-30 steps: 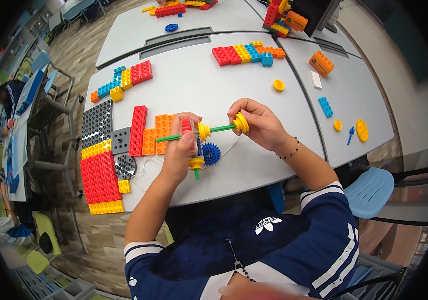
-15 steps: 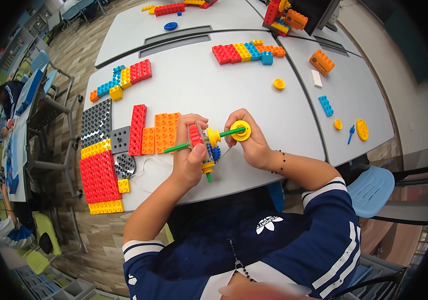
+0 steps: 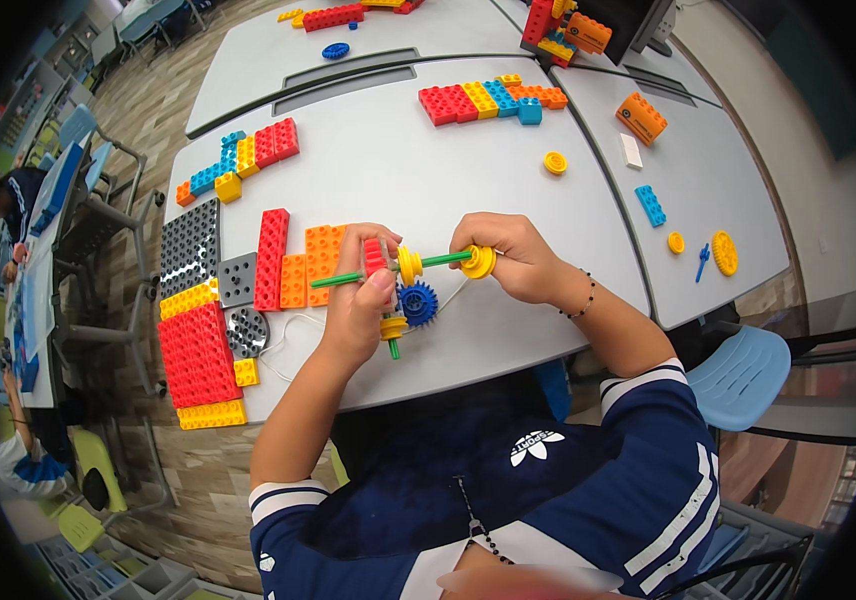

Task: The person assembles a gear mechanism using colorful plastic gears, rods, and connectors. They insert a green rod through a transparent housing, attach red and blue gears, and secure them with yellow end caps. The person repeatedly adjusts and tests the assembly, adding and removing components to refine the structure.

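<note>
In the head view, the thing being built is a small toy part point(image 3: 376, 255) held up over the grey-white bench point(image 3: 388, 170), in front of the person. The left hand point(image 3: 353, 312) wraps its grip around it, with the thumb pressed on the near side. The right hand point(image 3: 516, 258) has its grip pinching a yellow wheel point(image 3: 480, 263) at the end of a long green rod point(image 3: 445, 259). The fingers hide how far the rod goes in.

The job just now looks like fitting or setting this wheel on the rod. To go on, it seems to need the left hand to hold steady and the right hand to keep the wheel straight on the rod.

The toy part looks like red plastic in a see-through case. The green rod is thin and straight. Another yellow wheel point(image 3: 410, 264), round with a groove, is on the rod close to the case. A round blue gear point(image 3: 418, 303) with pointy teeth is just beside the case. Lower down, a green tip point(image 3: 394, 350) pokes out past one more yellow wheel. Bumpy orange bricks point(image 3: 325, 252) lie flat near the left hand, and a thin white cord point(image 3: 298, 320) curls on the bench.
</note>
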{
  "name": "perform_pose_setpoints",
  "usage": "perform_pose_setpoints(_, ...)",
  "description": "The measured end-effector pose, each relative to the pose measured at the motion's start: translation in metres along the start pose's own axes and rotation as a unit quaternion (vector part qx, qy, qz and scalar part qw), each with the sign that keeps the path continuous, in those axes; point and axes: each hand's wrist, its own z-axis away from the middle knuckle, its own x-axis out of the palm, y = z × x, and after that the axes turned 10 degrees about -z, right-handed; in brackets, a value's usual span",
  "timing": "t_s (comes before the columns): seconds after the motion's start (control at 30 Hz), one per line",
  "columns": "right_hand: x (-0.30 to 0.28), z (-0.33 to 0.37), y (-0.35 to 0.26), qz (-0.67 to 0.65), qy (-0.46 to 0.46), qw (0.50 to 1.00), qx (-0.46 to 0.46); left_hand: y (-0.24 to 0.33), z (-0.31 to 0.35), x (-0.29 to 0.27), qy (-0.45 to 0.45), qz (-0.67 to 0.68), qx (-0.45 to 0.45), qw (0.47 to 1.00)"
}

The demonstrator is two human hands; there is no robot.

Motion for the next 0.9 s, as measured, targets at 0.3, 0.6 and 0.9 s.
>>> perform_pose_setpoints(0.3,-0.012,0.001,-0.007,0.089,-0.086,0.99,0.066,0.0,-0.006,0.001,-0.032,-0.069,0.019,0.997)
perform_pose_setpoints(0.6,-0.013,0.0,-0.009,-0.016,-0.154,0.972,0.178,0.002,-0.006,0.001,-0.048,-0.105,0.051,0.992)
perform_pose_setpoints(0.9,-0.004,0.002,-0.005,-0.032,-0.199,0.955,0.219,-0.006,-0.004,0.008,-0.059,-0.166,0.127,0.976)
